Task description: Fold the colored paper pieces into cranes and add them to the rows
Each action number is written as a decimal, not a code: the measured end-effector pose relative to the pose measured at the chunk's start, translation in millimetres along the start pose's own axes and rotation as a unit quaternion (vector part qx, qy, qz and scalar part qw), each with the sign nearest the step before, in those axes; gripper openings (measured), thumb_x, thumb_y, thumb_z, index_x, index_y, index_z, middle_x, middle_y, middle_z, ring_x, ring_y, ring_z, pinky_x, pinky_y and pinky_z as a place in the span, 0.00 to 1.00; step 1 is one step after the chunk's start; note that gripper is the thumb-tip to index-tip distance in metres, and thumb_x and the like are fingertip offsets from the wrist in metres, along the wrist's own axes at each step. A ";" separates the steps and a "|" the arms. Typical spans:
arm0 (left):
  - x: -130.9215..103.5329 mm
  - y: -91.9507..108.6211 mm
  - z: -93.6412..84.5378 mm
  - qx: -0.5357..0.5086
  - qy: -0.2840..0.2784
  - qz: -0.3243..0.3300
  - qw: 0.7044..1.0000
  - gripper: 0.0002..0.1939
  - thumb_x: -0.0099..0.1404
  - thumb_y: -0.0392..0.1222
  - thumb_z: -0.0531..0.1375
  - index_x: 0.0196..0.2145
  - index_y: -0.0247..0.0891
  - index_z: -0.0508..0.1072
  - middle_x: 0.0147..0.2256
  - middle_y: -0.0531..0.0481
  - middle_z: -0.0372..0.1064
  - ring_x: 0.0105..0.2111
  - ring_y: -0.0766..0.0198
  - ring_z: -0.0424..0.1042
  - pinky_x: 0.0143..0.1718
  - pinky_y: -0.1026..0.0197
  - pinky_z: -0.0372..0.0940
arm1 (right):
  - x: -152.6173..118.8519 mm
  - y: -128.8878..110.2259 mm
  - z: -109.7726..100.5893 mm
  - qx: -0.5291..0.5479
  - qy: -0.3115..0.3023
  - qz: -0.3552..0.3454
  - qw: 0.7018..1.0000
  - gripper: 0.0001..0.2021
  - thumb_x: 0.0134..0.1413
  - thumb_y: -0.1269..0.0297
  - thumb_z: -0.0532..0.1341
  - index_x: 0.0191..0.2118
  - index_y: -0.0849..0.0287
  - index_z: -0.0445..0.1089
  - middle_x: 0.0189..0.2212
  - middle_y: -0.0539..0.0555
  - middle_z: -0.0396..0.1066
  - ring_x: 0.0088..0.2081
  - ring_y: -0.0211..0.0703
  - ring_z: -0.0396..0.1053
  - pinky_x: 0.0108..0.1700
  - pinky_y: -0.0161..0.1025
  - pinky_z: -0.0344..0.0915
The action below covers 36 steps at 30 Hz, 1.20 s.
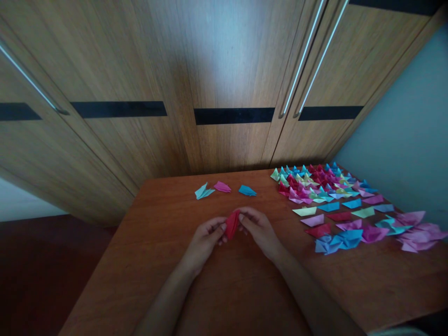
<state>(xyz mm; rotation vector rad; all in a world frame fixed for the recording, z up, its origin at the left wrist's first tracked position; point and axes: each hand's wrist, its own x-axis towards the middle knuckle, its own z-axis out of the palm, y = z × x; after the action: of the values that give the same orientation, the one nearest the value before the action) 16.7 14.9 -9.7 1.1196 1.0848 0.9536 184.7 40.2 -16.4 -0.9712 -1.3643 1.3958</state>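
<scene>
Between my two hands, above the middle of the table, is a red folded paper piece [231, 225], narrow and pointed with creases along its length. My left hand [207, 239] pinches its left side between thumb and fingers. On the other side, my right hand [258, 229] grips its upper right edge, thumb and forefinger pressed together. Beyond the hands lie three more folded papers: a light teal one [203, 191] with spread points, a pink one [222, 186] and a blue one [248, 190].
The brown wooden table [157, 275] backs onto a wardrobe [224, 60] with metal handles. Many small paper boats [315, 182] stand in rows at the back right. Flat folded papers [339, 216] and a loose pink pile [420, 233] lie in front of them, near the blue wall [402, 126].
</scene>
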 end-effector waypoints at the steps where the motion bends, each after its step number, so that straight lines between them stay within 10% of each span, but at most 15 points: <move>1: 0.3 0.2 0.4 0.023 0.010 0.007 1.000 0.16 0.61 0.45 0.57 0.43 0.35 0.74 0.27 0.50 0.68 0.25 0.68 0.63 0.26 0.66 0.56 | 0.9 1.6 -0.1 -0.021 0.006 -0.008 1.000 0.09 0.52 0.63 0.58 0.39 0.57 0.70 0.30 0.50 0.70 0.29 0.36 0.66 0.30 0.33 0.61; 11: 2.2 -8.2 -1.8 0.143 0.130 0.086 0.977 0.11 0.61 0.46 0.56 0.39 0.39 0.68 0.34 0.49 0.69 0.30 0.63 0.69 0.32 0.63 0.63 | -2.4 1.4 2.3 -0.288 0.089 -0.117 0.946 0.06 0.49 0.69 0.58 0.35 0.57 0.70 0.29 0.50 0.71 0.29 0.37 0.67 0.32 0.33 0.62; 20: -5.4 2.8 8.3 0.056 -0.010 0.018 0.998 0.16 0.63 0.51 0.53 0.37 0.35 0.70 0.36 0.45 0.70 0.36 0.59 0.70 0.34 0.62 0.63 | -8.6 3.5 3.7 -0.404 0.061 -0.219 0.886 0.08 0.55 0.69 0.54 0.37 0.55 0.69 0.33 0.55 0.71 0.37 0.43 0.66 0.39 0.39 0.63; 36: -3.4 4.6 2.7 -0.034 -0.074 -0.013 0.997 0.17 0.58 0.38 0.59 0.46 0.38 0.69 0.44 0.43 0.70 0.39 0.59 0.71 0.36 0.62 0.63 | -6.7 -6.3 6.7 -0.301 0.072 -0.183 0.933 0.07 0.54 0.69 0.55 0.35 0.56 0.70 0.31 0.52 0.69 0.33 0.40 0.66 0.35 0.36 0.62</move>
<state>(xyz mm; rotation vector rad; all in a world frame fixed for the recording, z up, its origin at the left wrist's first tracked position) 18.4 12.0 -4.4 1.1000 0.9387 0.8661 180.6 31.7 -10.0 -1.1012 -1.7943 0.6161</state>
